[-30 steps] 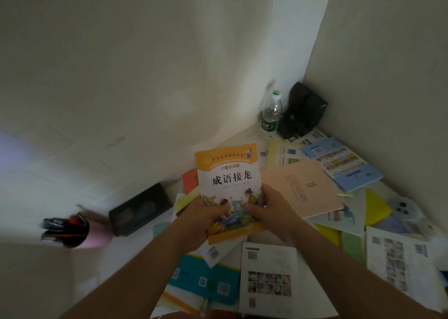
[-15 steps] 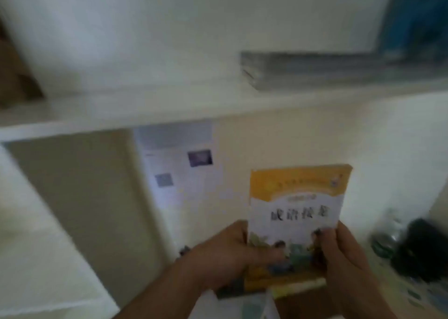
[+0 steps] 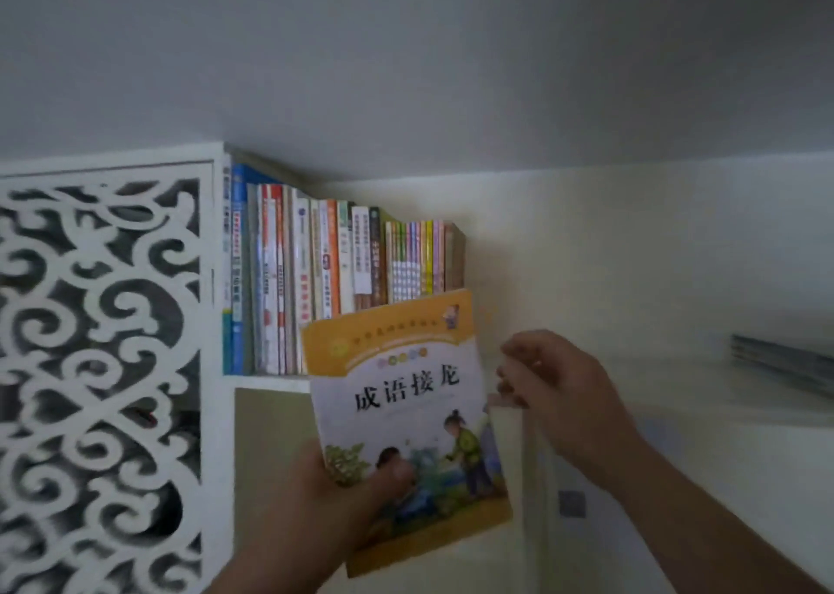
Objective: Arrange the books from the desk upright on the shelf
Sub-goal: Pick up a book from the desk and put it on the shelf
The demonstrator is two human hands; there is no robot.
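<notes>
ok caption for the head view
Left hand lifts an orange book toward the upright shelf row.

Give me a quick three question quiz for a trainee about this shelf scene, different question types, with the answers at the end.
1. True or false: the row of upright books stands against the shelf's left end.
2. Which hand grips the orange-and-white picture book at its lower corner? A left hand; B right hand.
3. Fill in: the grey stack of books at the right lies ____.

Key: 1 true; 2 A; 3 flat.
</notes>
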